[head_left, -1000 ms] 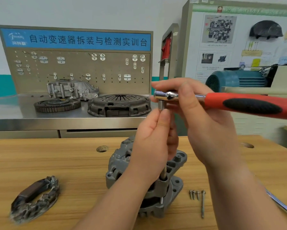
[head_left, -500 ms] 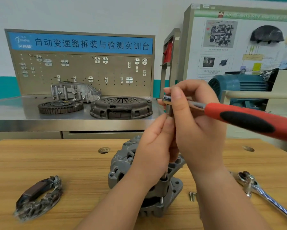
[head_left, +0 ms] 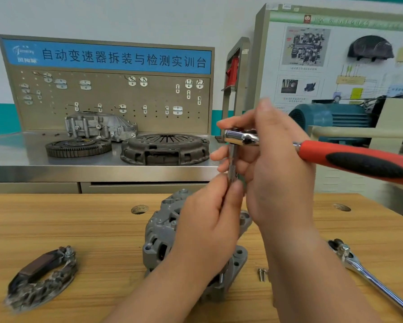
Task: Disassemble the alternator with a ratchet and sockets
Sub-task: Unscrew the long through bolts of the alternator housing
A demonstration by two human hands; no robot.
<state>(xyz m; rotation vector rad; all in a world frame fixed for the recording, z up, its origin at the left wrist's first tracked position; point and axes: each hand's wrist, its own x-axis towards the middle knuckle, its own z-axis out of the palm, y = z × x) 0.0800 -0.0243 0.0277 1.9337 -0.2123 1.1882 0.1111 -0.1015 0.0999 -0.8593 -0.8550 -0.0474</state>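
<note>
A grey alternator [head_left: 163,236] stands on the wooden bench, mostly behind my hands. My right hand [head_left: 272,173] grips the chrome head of a red-and-black-handled ratchet [head_left: 349,159], held level above the alternator. A thin socket extension [head_left: 232,164] hangs down from the ratchet head. My left hand [head_left: 209,227] pinches the lower end of that extension between thumb and fingers. The socket end is hidden behind my fingers.
A removed rectifier part [head_left: 41,276] lies at the front left of the wooden bench [head_left: 79,229]. Loose screws [head_left: 261,273] and a second chrome ratchet [head_left: 368,276] lie to the right. A clutch plate [head_left: 165,148], flywheel [head_left: 78,146] and housing sit on the steel counter behind.
Both hands and the ratchet have stayed above the alternator with small shifts. My view moved, bringing the second chrome ratchet into sight at the right.
</note>
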